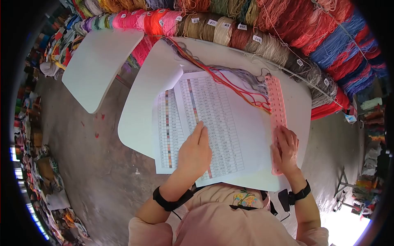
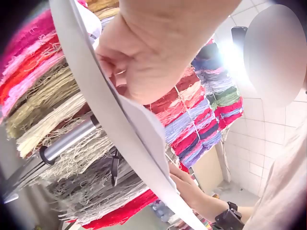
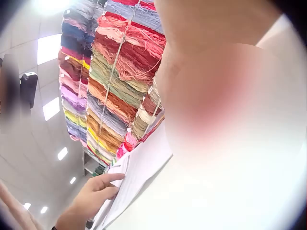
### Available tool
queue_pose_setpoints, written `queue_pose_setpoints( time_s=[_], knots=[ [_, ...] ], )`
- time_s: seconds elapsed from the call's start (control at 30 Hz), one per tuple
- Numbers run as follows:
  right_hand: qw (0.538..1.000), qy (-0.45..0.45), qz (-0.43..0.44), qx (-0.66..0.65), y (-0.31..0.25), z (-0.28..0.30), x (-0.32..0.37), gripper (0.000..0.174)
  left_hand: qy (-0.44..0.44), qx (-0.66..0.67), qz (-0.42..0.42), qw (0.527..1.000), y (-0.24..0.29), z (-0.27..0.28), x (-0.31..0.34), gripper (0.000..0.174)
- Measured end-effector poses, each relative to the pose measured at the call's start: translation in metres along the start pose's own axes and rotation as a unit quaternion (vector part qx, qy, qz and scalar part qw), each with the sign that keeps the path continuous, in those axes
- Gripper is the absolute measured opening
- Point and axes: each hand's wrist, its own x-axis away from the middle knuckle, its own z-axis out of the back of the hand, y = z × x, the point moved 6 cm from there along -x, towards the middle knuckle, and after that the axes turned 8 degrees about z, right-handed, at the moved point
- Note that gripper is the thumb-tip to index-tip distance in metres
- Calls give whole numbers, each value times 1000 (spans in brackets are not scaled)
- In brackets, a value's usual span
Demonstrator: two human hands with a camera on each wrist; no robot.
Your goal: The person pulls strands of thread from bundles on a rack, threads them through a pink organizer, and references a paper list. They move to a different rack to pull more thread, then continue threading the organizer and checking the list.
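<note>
In the head view, my left hand (image 1: 195,151) is over a printed chart (image 1: 223,135) with colour swatches and rows of numbers. Its index finger is extended, the tip at the swatch column. In the right wrist view, the left hand (image 3: 93,196) has that finger against the paper. My right hand (image 1: 286,149) rests on the lower part of a long pink strip with holes (image 1: 276,100), fingers lying along it. Red, orange, pink and grey-lilac threads (image 1: 242,96) run from the strip's upper holes across the table. A second chart sheet (image 1: 166,135) lies partly beneath the first.
The white table (image 1: 137,119) has a curved edge, and another white tabletop (image 1: 98,67) stands to its left. Numbered thread bundles (image 1: 223,30) line the far edge. More coloured skeins (image 1: 336,45) hang at the right. The floor (image 1: 94,164) shows at the left.
</note>
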Motion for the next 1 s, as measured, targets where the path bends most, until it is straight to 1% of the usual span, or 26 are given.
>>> queue_pose_setpoints(
  time_s=[0.1,0.2,0.3,0.4,0.5,0.6,0.7,0.8,0.9,1.0],
  knots=[
    [1000,7,-1,-7,2,0,0,46,5,-23,-8,1000,2,-2,-4,46],
    [1000,14,-6,-16,1,1,0,46,-33,2,25,999,5,-1,-8,41],
    [1000,19,-5,-17,1,1,0,45,-16,-51,-5,999,6,-2,-8,50],
    [1000,21,-4,-17,0,2,0,44,-28,-68,-1,997,5,-5,-8,52],
    [1000,18,-5,-18,0,3,-1,44,-26,-68,0,997,7,-6,-10,51],
    [1000,25,-3,-19,0,3,-1,43,-45,-37,22,998,8,-5,-11,45],
    [999,25,-3,-20,1,3,-1,43,-46,-41,17,998,8,-7,-10,45],
    [999,26,-6,-28,0,4,-2,42,-14,-53,-15,998,9,-6,-9,48],
    [999,29,-9,-35,1,3,-1,42,8,-42,-24,999,8,-7,-8,45],
    [999,31,-13,-39,0,5,-2,41,2,-39,-17,999,8,-7,-7,43]
  ],
)
